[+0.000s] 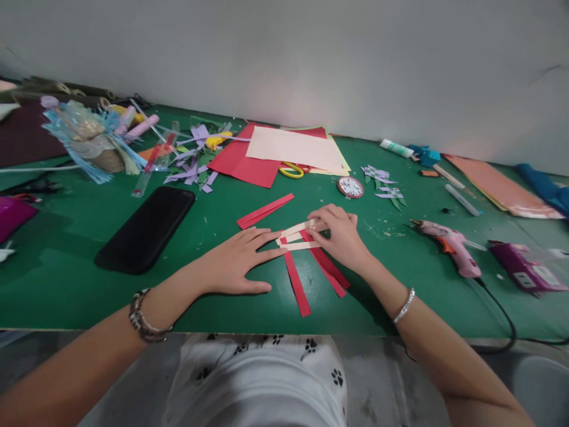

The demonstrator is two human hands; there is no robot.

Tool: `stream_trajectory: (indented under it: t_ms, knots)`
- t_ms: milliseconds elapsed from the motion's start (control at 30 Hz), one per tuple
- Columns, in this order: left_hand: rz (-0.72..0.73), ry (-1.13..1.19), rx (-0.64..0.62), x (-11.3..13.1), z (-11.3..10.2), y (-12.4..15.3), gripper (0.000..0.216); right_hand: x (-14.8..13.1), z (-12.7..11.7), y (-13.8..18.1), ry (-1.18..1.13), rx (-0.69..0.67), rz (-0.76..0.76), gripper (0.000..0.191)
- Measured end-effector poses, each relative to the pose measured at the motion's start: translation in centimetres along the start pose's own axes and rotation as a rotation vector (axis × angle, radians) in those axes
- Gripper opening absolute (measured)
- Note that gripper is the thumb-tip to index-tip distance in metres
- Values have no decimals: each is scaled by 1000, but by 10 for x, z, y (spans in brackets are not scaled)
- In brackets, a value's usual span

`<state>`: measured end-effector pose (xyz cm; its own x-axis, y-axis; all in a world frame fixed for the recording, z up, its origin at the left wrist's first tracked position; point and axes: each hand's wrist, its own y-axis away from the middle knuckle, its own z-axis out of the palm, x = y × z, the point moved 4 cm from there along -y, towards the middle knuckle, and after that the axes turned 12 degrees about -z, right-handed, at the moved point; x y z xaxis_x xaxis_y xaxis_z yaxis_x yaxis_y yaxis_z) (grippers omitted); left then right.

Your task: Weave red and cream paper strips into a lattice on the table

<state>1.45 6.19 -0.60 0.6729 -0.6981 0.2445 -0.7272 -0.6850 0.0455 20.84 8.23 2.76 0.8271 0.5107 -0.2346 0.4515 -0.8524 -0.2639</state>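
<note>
My left hand (237,261) lies flat on the green table (66,267), fingers stretched out, their tips pressing the left ends of several cream paper strips (296,234). Those cream strips cross red paper strips (311,273) that run down toward me. My right hand (340,234) rests on the right side of the crossing, fingers curled and pinching a cream strip. Two more red strips (265,210) lie loose just behind my left hand.
A black phone (146,228) lies left of my hands. Red and cream paper sheets (267,154) with yellow scissors (291,171) sit behind. A pink glue gun (451,246) lies at right, its cord running off the edge. Purple scraps (193,160) and a tape roll (350,187) lie behind.
</note>
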Motion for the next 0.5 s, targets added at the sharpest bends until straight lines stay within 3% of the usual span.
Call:
stream_trajectory:
  t_ms: [100, 267, 500]
  knots:
    - [-8, 10, -3, 0, 0, 0, 68, 2, 4, -1, 81, -30, -80, 24]
    - [-16, 23, 3, -1, 1, 1, 72, 4, 7, -2, 151, -31, -60, 15]
    - [-24, -6, -15, -2, 1, 0, 69, -3, -10, -16, 127, -52, -114, 16]
